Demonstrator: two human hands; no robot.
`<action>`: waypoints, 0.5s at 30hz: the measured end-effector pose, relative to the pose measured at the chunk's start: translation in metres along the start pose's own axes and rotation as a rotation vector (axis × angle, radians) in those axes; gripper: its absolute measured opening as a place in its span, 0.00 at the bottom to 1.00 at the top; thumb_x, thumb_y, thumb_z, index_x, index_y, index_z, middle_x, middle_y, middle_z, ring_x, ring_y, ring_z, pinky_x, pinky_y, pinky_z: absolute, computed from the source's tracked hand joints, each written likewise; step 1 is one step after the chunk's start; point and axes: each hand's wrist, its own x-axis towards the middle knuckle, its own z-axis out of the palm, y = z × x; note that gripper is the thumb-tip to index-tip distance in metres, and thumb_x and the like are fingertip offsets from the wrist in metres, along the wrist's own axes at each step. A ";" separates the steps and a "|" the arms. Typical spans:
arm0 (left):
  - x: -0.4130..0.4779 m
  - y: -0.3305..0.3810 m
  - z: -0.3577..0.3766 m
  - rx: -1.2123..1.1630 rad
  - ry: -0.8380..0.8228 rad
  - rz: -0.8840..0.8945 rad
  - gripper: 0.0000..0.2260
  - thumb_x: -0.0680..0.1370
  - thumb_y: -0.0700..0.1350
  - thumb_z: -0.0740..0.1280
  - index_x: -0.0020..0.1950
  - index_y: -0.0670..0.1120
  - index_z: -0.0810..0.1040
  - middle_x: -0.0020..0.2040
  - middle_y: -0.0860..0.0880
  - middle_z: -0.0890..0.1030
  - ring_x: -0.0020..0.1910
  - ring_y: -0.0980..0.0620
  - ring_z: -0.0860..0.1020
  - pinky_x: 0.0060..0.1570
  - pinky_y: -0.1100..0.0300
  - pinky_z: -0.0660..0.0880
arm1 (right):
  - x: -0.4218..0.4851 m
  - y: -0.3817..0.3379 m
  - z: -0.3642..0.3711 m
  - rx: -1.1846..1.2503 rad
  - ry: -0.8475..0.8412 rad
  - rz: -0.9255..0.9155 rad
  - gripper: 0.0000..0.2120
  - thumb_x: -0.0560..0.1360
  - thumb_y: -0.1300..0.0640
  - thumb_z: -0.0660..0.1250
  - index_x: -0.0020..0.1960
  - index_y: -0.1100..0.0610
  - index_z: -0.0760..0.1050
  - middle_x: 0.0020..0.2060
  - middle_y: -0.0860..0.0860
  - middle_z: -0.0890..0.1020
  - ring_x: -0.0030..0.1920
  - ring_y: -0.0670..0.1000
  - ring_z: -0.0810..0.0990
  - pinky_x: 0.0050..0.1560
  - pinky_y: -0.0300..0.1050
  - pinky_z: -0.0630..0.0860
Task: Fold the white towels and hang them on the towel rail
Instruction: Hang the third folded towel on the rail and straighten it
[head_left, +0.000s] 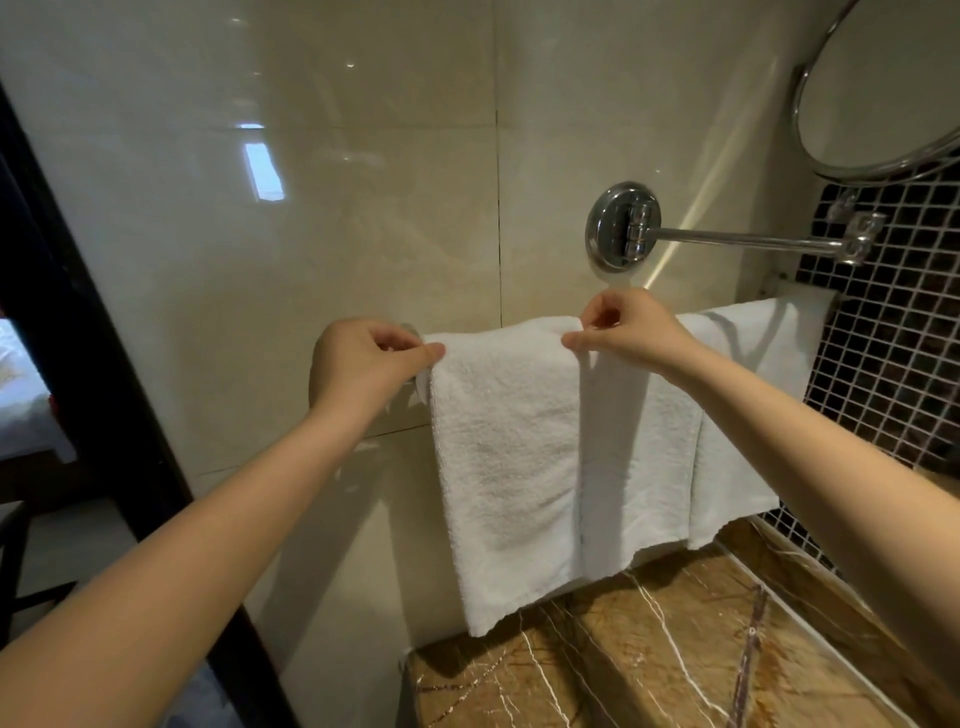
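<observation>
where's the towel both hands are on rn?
Head view, centre: the folded white terry towel hangs left of a second white towel, top corners pinched by the left hand and right hand, above the brown marble counter.

Three white towels (506, 467) (639, 457) (737, 457), two hands (363, 364) (628, 332), one round mirror (883, 78)
</observation>
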 end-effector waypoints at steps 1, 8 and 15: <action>0.000 0.000 0.000 0.058 0.002 0.031 0.09 0.63 0.52 0.78 0.28 0.55 0.80 0.30 0.60 0.80 0.34 0.61 0.79 0.36 0.62 0.74 | -0.001 0.000 0.000 0.006 0.045 -0.006 0.14 0.64 0.52 0.78 0.41 0.54 0.74 0.35 0.47 0.76 0.35 0.46 0.73 0.37 0.43 0.70; 0.001 0.011 0.001 0.436 -0.148 0.410 0.14 0.66 0.53 0.74 0.51 0.55 0.81 0.48 0.58 0.81 0.48 0.56 0.77 0.44 0.58 0.73 | -0.012 -0.004 0.003 -0.049 -0.092 -0.271 0.15 0.68 0.53 0.76 0.55 0.52 0.81 0.51 0.45 0.82 0.53 0.45 0.79 0.53 0.37 0.75; 0.005 0.020 0.006 0.679 -0.341 0.554 0.12 0.70 0.51 0.71 0.53 0.56 0.83 0.42 0.55 0.83 0.41 0.52 0.77 0.34 0.60 0.66 | -0.019 -0.004 0.001 -0.283 -0.011 -0.472 0.19 0.68 0.45 0.73 0.57 0.52 0.82 0.46 0.52 0.85 0.47 0.52 0.80 0.48 0.50 0.76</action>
